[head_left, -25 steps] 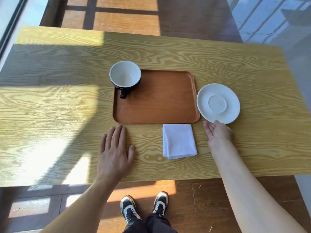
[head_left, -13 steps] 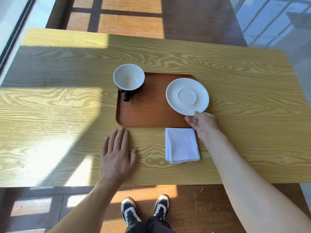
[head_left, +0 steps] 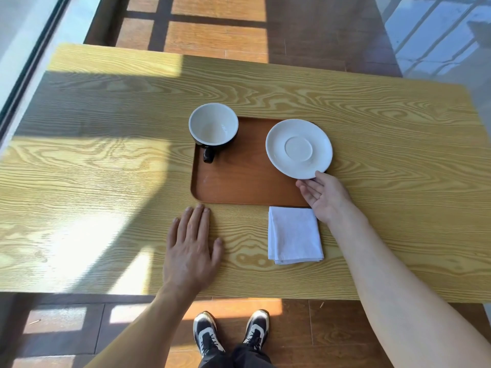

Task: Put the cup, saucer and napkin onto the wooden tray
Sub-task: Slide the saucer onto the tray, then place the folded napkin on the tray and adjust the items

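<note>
Saucer (head_left: 299,148) over the tray's (head_left: 239,181) right end.
Right hand (head_left: 325,199) grips its near rim; left hand (head_left: 190,248) lies flat, spread, on the table (head_left: 106,160).

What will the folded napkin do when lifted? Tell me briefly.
The napkin looks like soft cloth folded in layers, so it will probably droop and may unfold if pinched at one corner. It seems light and lies flat on the table, so it should not roll or tip.

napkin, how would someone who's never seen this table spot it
On the yellow wood-grain table, find the brown wooden tray. Just off its near right corner, on bare tabletop, lies the napkin: a folded white cloth square, the only soft, flat thing here.
</note>
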